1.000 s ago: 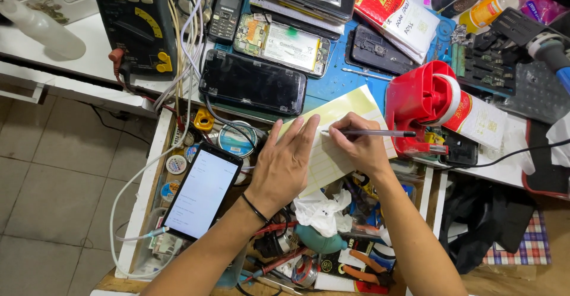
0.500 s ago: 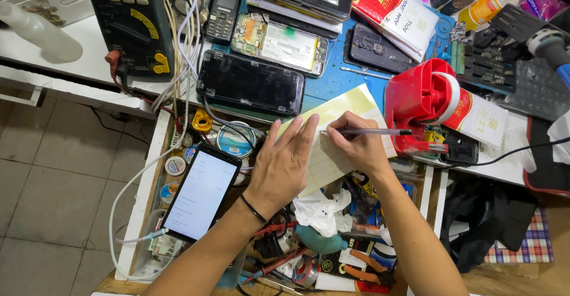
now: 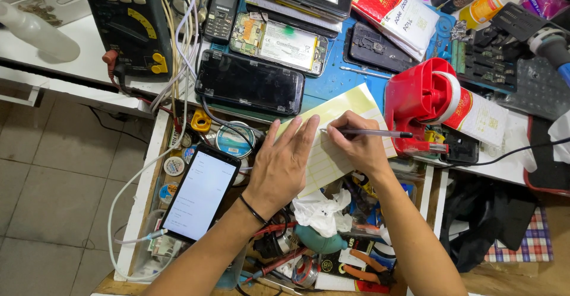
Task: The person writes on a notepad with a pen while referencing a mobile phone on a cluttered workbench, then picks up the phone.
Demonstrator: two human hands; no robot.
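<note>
- Head view looks straight down on a crowded repair bench; both hands work over a yellow label sheet lying near the front edge of the blue mat
- Left hand lies open and flat, palm down, fingers spread, pinning the sheet's left half; black band at the wrist
- Right hand is closed in a writing grip around a slim pen, pen lying nearly level, its tip tucked between the two hands, exact contact point hidden by fingers
- Step in hand, as a judgement: writing on one label of the sheet while the other hand keeps it from sliding
- Next move probably calls for steady downward hold from the flat hand and small, controlled strokes; sheet overhangs clutter, so the surface under it looks uneven
- Sheet sits directly under both hands, its far corner sticking out toward the red tape dispenser, which stands just beside the writing hand
- Lit smartphone rests just left of the flat hand, cable plugged into its lower end
- Dark phone with black screen lies just beyond the sheet; opened phone body with battery farther back
- Crumpled white tissue sits below the sheet, near both wrists
</note>
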